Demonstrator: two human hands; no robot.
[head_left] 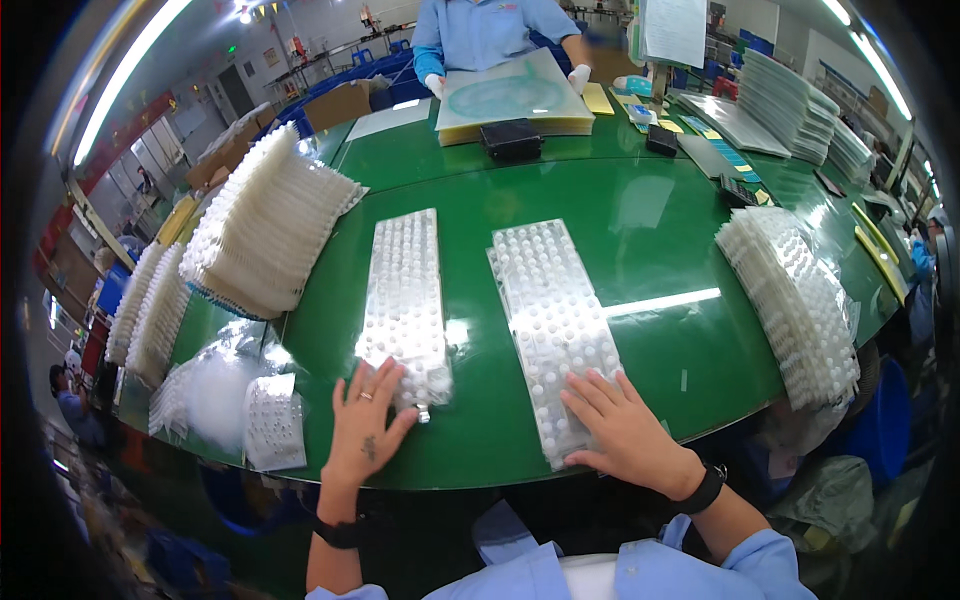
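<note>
Two long see-through plastic sheets with rows of small round domes lie on the green table. At the near end of the left dotted sheet (pixel 405 280), the fingertips of my left hand (pixel 368 420) rest, spread apart. A small shiny piece (pixel 423 413) shows by the left thumb. My right hand (pixel 632 432) lies flat with fingers stretched over the near right edge of the right dotted sheet (pixel 553 310). That one seems to have another layer beneath, slightly out of line. Neither hand grips anything.
Tall stacks of dotted sheets stand at left (pixel 270 220) and right (pixel 795 300). Loose dotted pieces (pixel 273 425) lie near left. Across the green table (pixel 640 220), a gloved person holds a stack of large sheets (pixel 515 100) behind a black block (pixel 511 140).
</note>
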